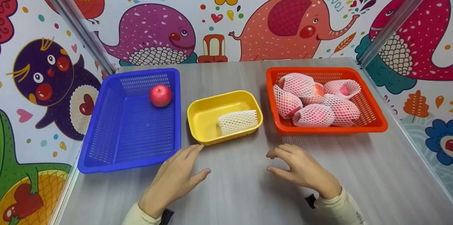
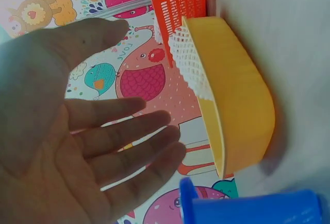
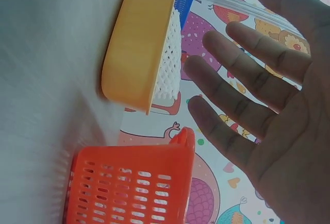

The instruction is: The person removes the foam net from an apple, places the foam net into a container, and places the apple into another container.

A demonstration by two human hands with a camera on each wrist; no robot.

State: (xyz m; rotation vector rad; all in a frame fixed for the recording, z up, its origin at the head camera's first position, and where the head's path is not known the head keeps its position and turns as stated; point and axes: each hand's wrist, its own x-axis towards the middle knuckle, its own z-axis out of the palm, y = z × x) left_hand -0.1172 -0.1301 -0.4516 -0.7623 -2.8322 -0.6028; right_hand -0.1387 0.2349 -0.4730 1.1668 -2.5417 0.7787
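In the head view my left hand [image 1: 176,175] hovers over the table in front of the yellow bin [image 1: 198,126], near the blue basket's front right corner. Its fingers are spread and hold nothing, as the left wrist view also shows. My right hand [image 1: 300,168], relaxed and holding nothing, is in front of the red basket [image 1: 329,130]. A white foam net sleeve [image 1: 238,122] lies inside the yellow bin. One bare red apple [image 1: 160,95] sits in the back right of the blue basket [image 1: 141,136]. Several apples in pinkish-white foam nets [image 1: 314,115] fill the red basket.
The three containers stand in a row on a grey table [image 1: 233,182]. Behind them rises a wall printed with cartoon animals [image 1: 283,23]. Metal posts [image 1: 78,23] stand at the back corners, with printed panels along both sides.
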